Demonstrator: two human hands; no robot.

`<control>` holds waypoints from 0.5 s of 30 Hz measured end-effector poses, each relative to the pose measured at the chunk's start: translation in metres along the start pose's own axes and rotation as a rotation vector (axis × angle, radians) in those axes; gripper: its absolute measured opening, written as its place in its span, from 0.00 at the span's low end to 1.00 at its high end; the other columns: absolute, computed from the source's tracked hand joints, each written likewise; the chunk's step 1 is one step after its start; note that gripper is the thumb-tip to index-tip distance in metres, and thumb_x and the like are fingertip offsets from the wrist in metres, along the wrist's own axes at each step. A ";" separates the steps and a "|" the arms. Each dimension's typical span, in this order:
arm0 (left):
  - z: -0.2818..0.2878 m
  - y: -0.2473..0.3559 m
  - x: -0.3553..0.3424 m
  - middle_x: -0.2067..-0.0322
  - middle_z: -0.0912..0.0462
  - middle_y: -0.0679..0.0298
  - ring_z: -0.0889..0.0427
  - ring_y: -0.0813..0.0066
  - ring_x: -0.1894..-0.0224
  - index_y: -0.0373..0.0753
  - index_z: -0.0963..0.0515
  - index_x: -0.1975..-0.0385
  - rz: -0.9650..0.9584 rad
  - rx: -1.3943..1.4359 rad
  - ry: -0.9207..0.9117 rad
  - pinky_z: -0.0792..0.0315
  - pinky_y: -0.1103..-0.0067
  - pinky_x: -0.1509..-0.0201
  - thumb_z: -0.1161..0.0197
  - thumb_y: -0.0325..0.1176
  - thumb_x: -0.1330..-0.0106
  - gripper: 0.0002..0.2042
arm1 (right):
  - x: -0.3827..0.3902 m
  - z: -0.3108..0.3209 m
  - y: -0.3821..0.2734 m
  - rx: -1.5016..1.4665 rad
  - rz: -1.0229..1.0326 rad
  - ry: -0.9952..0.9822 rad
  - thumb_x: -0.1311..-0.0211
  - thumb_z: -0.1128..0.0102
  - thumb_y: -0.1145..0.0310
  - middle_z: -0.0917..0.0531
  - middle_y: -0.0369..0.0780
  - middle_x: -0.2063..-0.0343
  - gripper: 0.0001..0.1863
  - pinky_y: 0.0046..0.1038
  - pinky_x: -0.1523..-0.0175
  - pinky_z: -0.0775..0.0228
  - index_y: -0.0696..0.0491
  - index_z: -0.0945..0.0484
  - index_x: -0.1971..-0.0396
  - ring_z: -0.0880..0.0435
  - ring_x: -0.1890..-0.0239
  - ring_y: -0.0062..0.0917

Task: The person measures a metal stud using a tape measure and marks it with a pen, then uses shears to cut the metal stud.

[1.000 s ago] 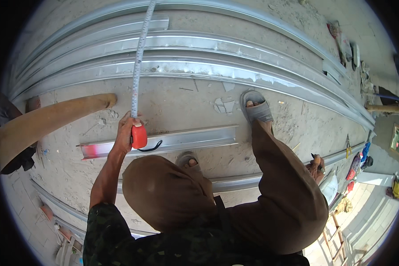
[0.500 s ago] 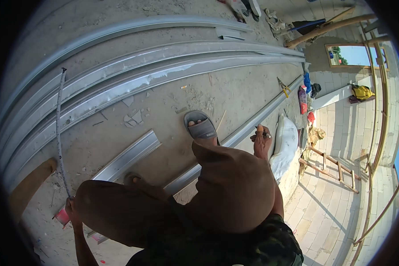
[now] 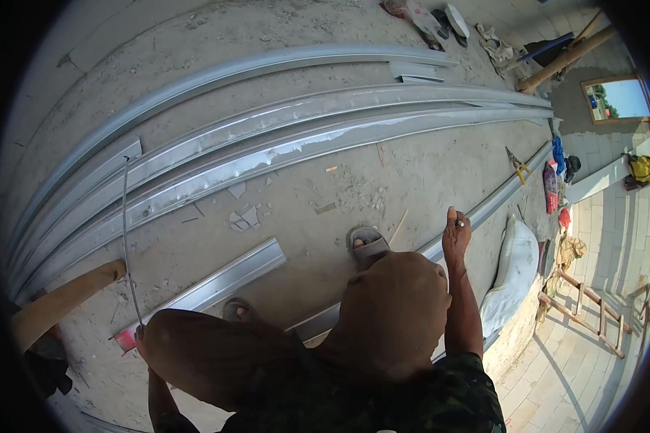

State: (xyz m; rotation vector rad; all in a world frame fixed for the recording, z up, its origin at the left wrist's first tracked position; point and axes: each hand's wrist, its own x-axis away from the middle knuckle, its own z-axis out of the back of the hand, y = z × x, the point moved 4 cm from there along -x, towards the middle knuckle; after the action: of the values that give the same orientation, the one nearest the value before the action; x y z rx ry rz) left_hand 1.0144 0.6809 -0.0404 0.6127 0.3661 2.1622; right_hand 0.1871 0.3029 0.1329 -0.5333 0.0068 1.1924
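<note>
Tape (image 3: 126,238): extended from left hand (image 3: 141,345) across channels (image 3: 263,154)
Left fingers: holding tape, mostly hidden by knee (image 3: 184,339)
Right hand (image 3: 456,235): fingers pinching pen (image 3: 461,224)
Tape risk: could buckle if tilted or knocked

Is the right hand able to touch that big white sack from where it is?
Probably yes. The right hand looks close to the white sack, and nothing seems to stand between them. What looks like a pen in that hand might make a firm grip harder, though.
</note>
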 end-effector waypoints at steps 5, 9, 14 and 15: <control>0.026 0.010 -0.001 0.67 0.22 0.45 0.23 0.51 0.66 0.30 0.27 0.57 -0.035 -0.088 0.046 0.31 0.64 0.60 0.50 0.40 0.30 0.16 | -0.037 -0.021 0.045 0.220 -0.028 -0.028 0.33 0.44 0.56 0.23 0.53 0.67 0.21 0.44 0.56 0.31 0.62 0.21 0.72 0.24 0.60 0.48; 0.055 0.040 -0.002 0.64 0.21 0.45 0.22 0.50 0.64 0.30 0.27 0.55 -0.055 -0.185 0.074 0.30 0.64 0.58 0.49 0.40 0.30 0.17 | -0.081 -0.005 0.124 0.120 0.025 0.002 0.34 0.44 0.60 0.23 0.53 0.71 0.20 0.45 0.60 0.32 0.65 0.22 0.74 0.23 0.65 0.49; 0.117 0.085 0.000 0.61 0.20 0.45 0.21 0.49 0.61 0.30 0.27 0.51 -0.099 -0.347 0.153 0.29 0.64 0.56 0.48 0.40 0.31 0.19 | -0.146 0.005 0.220 0.159 -0.056 -0.028 0.33 0.47 0.65 0.23 0.53 0.72 0.15 0.45 0.62 0.32 0.64 0.23 0.68 0.24 0.69 0.50; 0.131 0.095 -0.003 0.57 0.20 0.45 0.21 0.50 0.58 0.31 0.28 0.48 0.061 -0.410 0.218 0.29 0.65 0.54 0.47 0.41 0.31 0.20 | -0.160 0.004 0.236 0.139 -0.064 -0.002 0.33 0.47 0.64 0.23 0.54 0.73 0.15 0.45 0.63 0.32 0.63 0.23 0.69 0.23 0.69 0.50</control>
State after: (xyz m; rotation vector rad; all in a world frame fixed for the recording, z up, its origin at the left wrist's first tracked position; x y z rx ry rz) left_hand 1.0254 0.6267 0.1121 0.1607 0.0121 2.2797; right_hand -0.0835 0.2251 0.0893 -0.4072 0.0697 1.1210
